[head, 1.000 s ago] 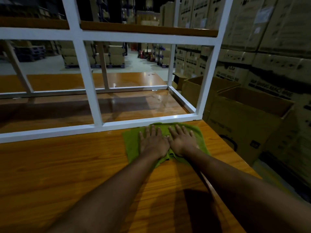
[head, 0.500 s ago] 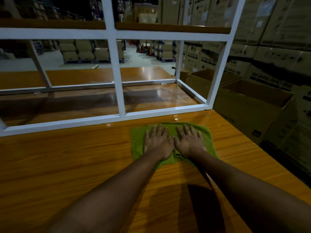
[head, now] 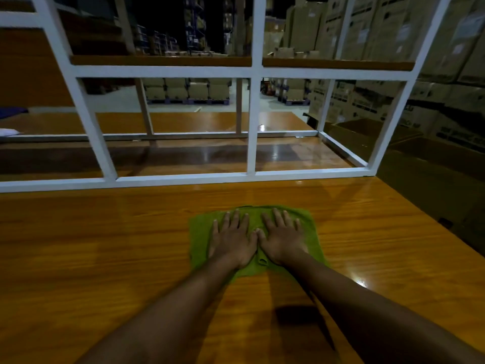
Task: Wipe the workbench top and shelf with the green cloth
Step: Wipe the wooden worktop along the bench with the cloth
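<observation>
A green cloth (head: 200,232) lies flat on the wooden workbench top (head: 91,245), a short way in front of the white shelf frame (head: 252,122). My left hand (head: 232,239) and my right hand (head: 282,236) press down on the cloth side by side, fingers straight and spread, thumbs nearly touching. A fold of cloth bunches up between my wrists. Behind the frame's bottom rail lies the lower wooden surface (head: 210,156), and a wooden shelf board (head: 162,60) sits higher up.
Open cardboard boxes (head: 430,174) stand just past the bench's right edge. Stacked cartons (head: 393,30) and pallets fill the warehouse behind. A blue and white object (head: 10,122) lies at the far left behind the frame.
Both hands have slid the cloth toward me, away from the frame's bottom rail and off the right corner. The view has tilted up, showing more of the shelf.
</observation>
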The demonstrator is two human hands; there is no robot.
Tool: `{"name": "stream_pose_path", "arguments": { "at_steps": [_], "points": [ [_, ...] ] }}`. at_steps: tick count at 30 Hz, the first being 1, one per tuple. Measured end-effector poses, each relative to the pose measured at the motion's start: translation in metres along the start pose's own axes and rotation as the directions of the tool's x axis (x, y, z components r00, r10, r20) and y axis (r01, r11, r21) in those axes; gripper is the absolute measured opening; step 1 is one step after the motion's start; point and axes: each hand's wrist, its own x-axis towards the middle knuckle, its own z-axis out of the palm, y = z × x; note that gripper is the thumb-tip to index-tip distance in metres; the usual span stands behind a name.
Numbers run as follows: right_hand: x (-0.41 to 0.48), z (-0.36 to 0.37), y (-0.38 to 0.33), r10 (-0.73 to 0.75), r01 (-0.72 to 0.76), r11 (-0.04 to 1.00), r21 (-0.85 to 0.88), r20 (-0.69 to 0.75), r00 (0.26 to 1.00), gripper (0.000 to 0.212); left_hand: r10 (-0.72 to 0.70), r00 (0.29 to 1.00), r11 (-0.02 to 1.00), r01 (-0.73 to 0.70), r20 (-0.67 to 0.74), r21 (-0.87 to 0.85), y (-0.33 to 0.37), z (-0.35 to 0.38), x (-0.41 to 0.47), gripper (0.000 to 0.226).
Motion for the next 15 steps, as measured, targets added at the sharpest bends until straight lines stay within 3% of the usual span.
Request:
{"name": "stream_pose_path", "arguments": {
  "at_steps": [15],
  "points": [
    [-0.129,0.017,-0.025,-0.029,0.029,0.998,0.050,-0.004,1.000,0.065,-0.020,0.999,1.000,0.020,0.035,0.013,-0.002,0.002,-0.129,0.068]
  ]
}}
